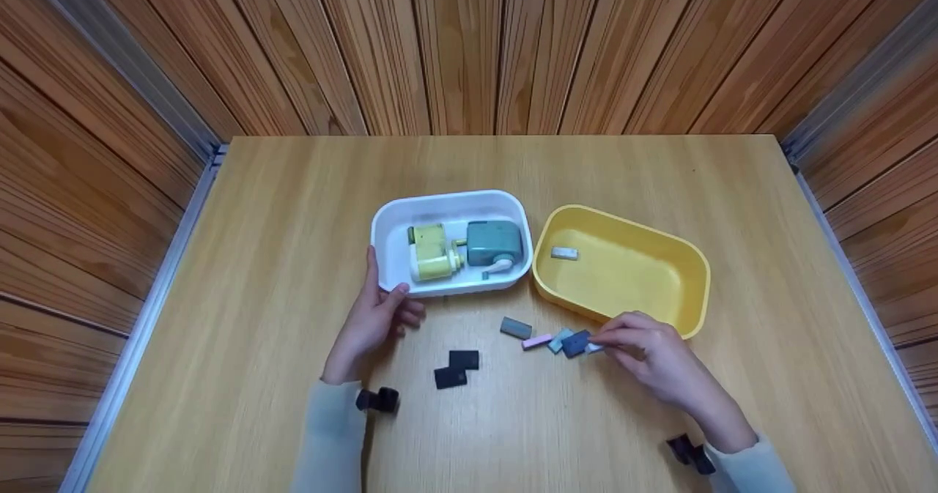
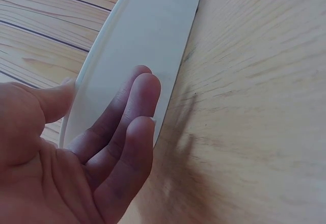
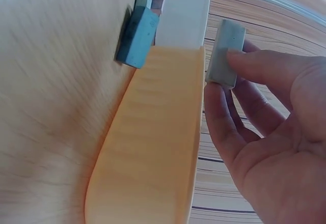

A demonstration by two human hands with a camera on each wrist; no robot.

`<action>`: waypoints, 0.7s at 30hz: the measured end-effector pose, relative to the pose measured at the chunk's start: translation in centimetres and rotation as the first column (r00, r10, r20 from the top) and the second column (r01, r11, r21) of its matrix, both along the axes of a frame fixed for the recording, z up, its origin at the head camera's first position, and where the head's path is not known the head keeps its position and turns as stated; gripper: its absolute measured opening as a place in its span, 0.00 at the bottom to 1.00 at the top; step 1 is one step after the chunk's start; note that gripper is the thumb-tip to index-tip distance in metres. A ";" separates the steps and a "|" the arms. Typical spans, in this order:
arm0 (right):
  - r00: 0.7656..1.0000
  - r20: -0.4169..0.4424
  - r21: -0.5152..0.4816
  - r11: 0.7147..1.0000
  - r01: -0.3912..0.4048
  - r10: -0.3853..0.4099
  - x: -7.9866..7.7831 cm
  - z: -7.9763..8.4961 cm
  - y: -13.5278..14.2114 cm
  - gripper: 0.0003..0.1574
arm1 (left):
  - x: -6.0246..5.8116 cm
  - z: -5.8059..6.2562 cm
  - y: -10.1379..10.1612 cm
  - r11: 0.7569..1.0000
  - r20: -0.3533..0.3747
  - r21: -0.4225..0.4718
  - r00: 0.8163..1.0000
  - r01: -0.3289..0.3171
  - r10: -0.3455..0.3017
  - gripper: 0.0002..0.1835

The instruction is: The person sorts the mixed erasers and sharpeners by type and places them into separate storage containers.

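Note:
My right hand (image 1: 656, 354) pinches a small pale block (image 3: 226, 53) between thumb and fingertips, just in front of the yellow tub (image 1: 623, 228). Close by its fingertips in the head view lie a dark blue block (image 1: 576, 343) and a light blue block (image 1: 560, 340). A pink block (image 1: 537, 342) and a grey block (image 1: 516, 327) continue this row to the left. My left hand (image 1: 372, 324) holds the front left corner of the white tub (image 1: 448, 201), the thumb at its rim (image 2: 71, 94). Inside the tub are a yellow-green device (image 1: 432, 253) and a teal device with a crank (image 1: 493, 243).
Two black blocks (image 1: 451, 377) lie on the table, one overlapping the other, between my forearms. One whitish block (image 1: 564, 253) sits inside the yellow tub. Both tubs stand side by side on the wooden table (image 1: 278, 200), with wood-panelled walls (image 1: 462, 46) around it.

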State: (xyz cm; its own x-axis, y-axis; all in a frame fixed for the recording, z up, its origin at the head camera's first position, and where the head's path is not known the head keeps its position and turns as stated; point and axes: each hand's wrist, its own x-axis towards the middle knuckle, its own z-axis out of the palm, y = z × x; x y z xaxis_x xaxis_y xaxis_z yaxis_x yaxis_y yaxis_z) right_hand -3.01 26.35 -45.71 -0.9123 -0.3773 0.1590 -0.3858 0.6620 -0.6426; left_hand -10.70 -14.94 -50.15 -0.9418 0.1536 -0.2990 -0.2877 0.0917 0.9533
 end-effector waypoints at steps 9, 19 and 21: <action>0.999 -0.011 -0.017 0.999 0.051 -0.051 -0.5 0.8 0.1 0.19 | 0.0 0.1 0.1 1.000 0.020 0.001 1.000 -0.008 0.008 0.43; 0.995 -0.068 -0.054 0.996 0.070 -0.074 -1.6 1.4 0.4 0.20 | 0.0 0.0 0.0 1.000 0.031 -0.017 0.999 -0.012 0.013 0.42; 0.993 -0.092 -0.060 0.996 0.071 -0.076 -1.9 1.4 0.5 0.21 | 0.0 0.1 0.1 1.000 0.036 -0.015 0.999 -0.011 0.012 0.42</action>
